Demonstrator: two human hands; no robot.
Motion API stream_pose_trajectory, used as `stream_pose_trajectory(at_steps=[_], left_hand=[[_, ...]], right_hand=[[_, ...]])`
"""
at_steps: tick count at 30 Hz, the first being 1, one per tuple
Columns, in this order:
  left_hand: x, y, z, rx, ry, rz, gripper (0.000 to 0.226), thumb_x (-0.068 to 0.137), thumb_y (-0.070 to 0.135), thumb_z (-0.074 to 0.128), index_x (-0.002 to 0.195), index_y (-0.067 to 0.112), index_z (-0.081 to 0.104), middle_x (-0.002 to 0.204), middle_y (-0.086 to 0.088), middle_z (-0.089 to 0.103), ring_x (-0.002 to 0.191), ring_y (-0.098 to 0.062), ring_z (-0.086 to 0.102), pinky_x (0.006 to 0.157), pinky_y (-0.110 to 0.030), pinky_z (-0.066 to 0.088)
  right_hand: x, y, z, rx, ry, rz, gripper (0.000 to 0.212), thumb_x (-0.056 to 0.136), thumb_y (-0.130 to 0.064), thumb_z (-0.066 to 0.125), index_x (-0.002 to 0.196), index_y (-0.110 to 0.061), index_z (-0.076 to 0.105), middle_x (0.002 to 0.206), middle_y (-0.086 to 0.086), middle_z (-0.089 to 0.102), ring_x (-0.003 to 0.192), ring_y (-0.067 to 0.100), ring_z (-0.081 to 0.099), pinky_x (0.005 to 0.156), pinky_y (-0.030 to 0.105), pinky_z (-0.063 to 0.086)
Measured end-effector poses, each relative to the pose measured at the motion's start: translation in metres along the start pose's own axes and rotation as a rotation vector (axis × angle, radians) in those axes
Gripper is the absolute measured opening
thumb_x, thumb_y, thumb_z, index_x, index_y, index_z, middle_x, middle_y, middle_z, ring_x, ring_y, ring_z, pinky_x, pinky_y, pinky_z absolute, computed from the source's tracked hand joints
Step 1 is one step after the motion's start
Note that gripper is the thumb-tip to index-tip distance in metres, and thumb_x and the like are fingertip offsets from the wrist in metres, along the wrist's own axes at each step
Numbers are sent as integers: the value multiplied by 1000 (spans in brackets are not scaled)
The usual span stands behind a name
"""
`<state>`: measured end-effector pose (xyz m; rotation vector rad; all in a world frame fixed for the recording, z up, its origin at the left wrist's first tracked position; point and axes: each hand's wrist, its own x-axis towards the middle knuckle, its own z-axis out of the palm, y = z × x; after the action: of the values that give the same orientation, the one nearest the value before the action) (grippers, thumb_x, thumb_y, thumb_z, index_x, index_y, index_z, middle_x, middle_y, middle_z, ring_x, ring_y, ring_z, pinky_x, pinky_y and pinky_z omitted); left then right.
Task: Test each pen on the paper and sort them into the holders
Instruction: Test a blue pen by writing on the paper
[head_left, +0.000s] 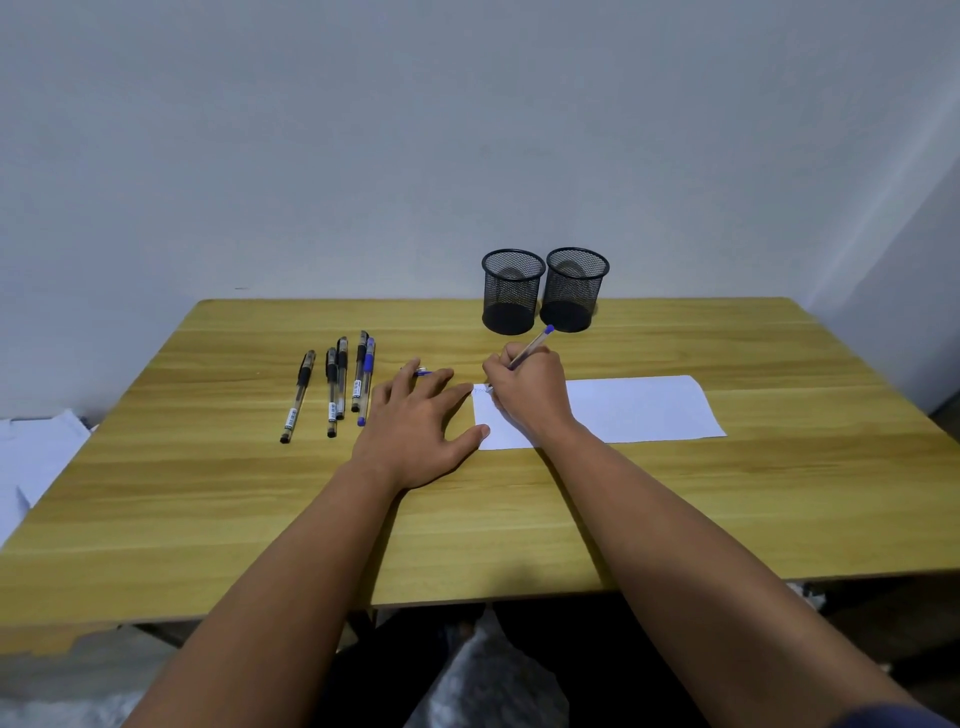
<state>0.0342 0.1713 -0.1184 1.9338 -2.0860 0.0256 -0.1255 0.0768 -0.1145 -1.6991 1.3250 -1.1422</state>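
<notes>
At the left end of the sheet of paper (623, 410), the right hand (530, 389) gripped a blue-capped pen (535, 342), its tip down on the sheet where faint marks showed, so the step in hand looked to be the testing of this pen. The left hand (415, 421) lay flat with fingers spread on the wooden worktop (519, 519), its thumb and forefinger touching the paper's left edge, seemingly to steady it.

Five more pens (332, 384) lay in a loose row to the left, waiting untested. Two black mesh holders (544, 291) stood side by side at the far edge, both apparently empty.

Next would likely come judging the mark, then carrying the pen to one holder; which holder could not be told.

Something small and blue (423, 371) peeked out beyond the left fingers, perhaps a cap, too hidden to say. The marks themselves were too faint to read, and the pen tip sat behind the right hand.
</notes>
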Motion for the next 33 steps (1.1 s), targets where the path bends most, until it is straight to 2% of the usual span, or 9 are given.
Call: stream_pose_trajectory(at_steps=[2,6,11,15,19,27,33], left_hand=[[0,0,-1,-3,-2,-3,70,88,78,36,149,43,41,162,9,36,155,-27,10,117,-51,18],[1,0,-1,4,-8,-3,71,88,79,35,149,43,42,162,9,35,155,-27,10,117,-51,19],[0,1,0,23,-6,3,71,88,78,32,150,43,38,161,8,36,155,-28,11,115,-51,21],[0,0,0,41,-11,11,72,88,79,29,151,44,36,161,7,35,155,-29,11,115,-51,21],[0,0,0,35,-11,10,71,88,78,30,150,44,40,161,8,35,155,-28,11,116,-51,20],[0,0,0,24,-14,9,71,88,79,31,150,44,41,161,8,35,155,-27,9,116,-51,19],[0,0,0,21,-7,9,71,88,78,32,149,43,42,161,8,36,155,-28,10,116,-51,20]], right_hand=[[0,0,0,-11,-3,-3,39,89,-19,66,56,-15,46,51,2,45,54,33,52,53,43,51],[0,-1,0,4,47,-4,40,90,-16,63,56,-16,41,54,4,41,54,23,43,54,35,41],[-2,-1,-2,-1,27,3,38,91,-16,65,59,-4,47,57,19,48,55,21,45,54,33,41],[-1,-2,-1,-19,33,-2,37,91,-18,66,59,-9,50,58,18,53,55,21,49,55,34,44],[-1,-2,-2,-24,25,-6,39,91,-15,66,56,-14,46,53,4,45,54,19,44,55,34,42],[-3,-3,-1,-41,43,-6,47,92,-12,64,53,-21,40,50,-6,39,52,16,39,55,31,38],[-4,-6,-3,-15,36,1,47,95,-10,63,55,-20,39,52,-5,37,54,16,37,56,33,37]])
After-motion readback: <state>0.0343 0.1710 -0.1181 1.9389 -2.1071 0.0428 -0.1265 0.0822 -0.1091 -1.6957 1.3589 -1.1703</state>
